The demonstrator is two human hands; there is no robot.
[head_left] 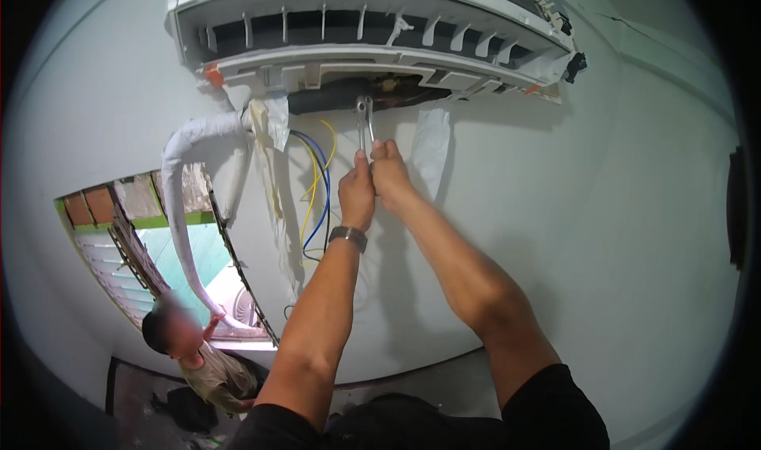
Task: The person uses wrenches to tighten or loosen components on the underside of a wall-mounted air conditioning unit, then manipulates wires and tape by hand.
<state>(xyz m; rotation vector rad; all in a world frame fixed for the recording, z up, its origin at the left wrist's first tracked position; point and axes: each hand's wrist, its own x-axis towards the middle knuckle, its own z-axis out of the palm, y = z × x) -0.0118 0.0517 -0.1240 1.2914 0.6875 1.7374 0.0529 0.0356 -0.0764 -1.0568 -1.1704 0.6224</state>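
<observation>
Both my arms reach up to the underside of a white wall-mounted air conditioner indoor unit [444, 61]. My left hand [357, 194], with a dark watch on its wrist, is closed around the handle of a metal wrench [361, 129]. Beside it, my right hand [389, 174] grips a second metal wrench [370, 121]. The two wrenches stand upright, nearly side by side, their heads up at the pipes under the unit. Black pipe insulation [325, 99] runs to the left of the heads, and a brass-coloured fitting [388, 84] shows just above. How the jaws sit is too small to tell.
Blue, yellow and black wires [323, 188] hang left of my hands. A white-wrapped pipe [176, 180] bends down to a window opening [186, 252], where another person [210, 363] stands with a hand on it. A strip of white wrap [431, 153] hangs to the right.
</observation>
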